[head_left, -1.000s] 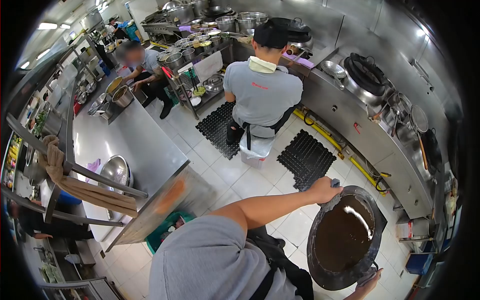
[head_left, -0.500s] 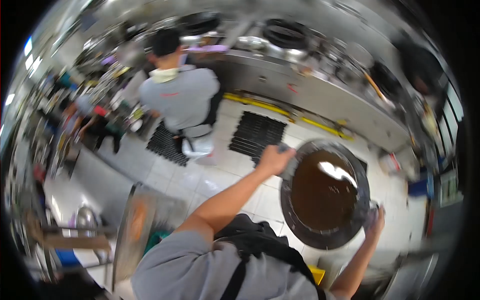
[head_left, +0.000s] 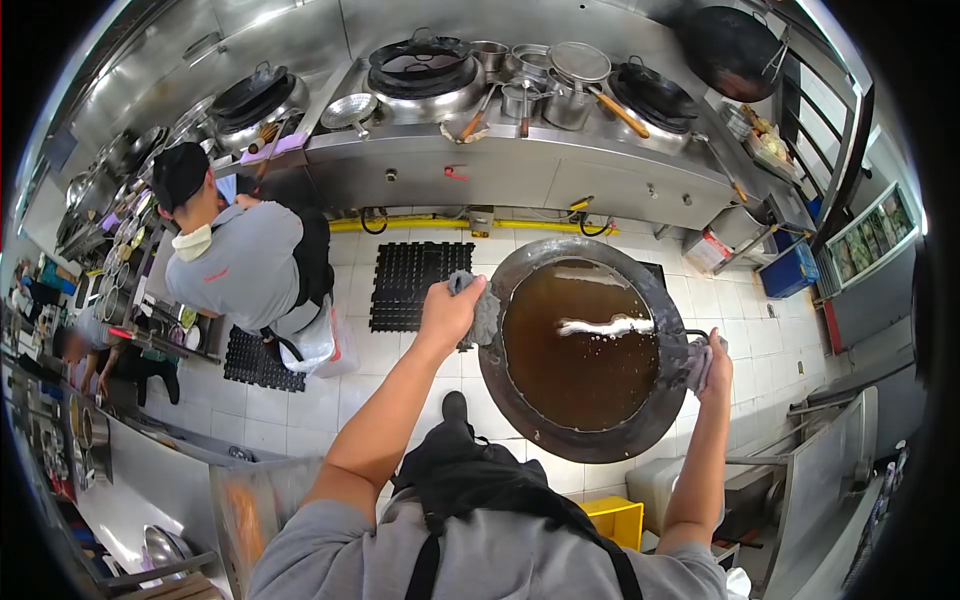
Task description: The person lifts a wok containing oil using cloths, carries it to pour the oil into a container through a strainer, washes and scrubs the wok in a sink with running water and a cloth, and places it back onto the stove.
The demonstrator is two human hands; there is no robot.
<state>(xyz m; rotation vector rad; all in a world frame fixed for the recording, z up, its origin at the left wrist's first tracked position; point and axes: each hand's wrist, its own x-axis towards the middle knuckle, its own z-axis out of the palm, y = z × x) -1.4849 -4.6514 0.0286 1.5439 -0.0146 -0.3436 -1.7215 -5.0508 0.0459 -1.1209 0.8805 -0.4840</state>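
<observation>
A large dark wok (head_left: 520, 425) hangs level in front of me above the tiled floor, holding brown liquid (head_left: 580, 350) with a bright reflection. My left hand (head_left: 448, 315) is closed round a grey cloth (head_left: 485, 318) at the wok's left edge; the handle there is hidden. On the right, my right hand (head_left: 714, 366) grips another grey cloth (head_left: 697, 364) wrapped on the wok's right handle.
A long steel stove counter (head_left: 520, 175) bears woks and pots. At the left a person (head_left: 240, 255) in grey sits on a white bin (head_left: 318, 350). Black mats (head_left: 418, 285) lie on the floor. A yellow crate (head_left: 612, 520) and blue bin (head_left: 787, 268) stand at right.
The view has swung right, so the seated person and steel table now appear further left. The wok has moved left in the frame and looks more level. Both hands have kept their hold.
</observation>
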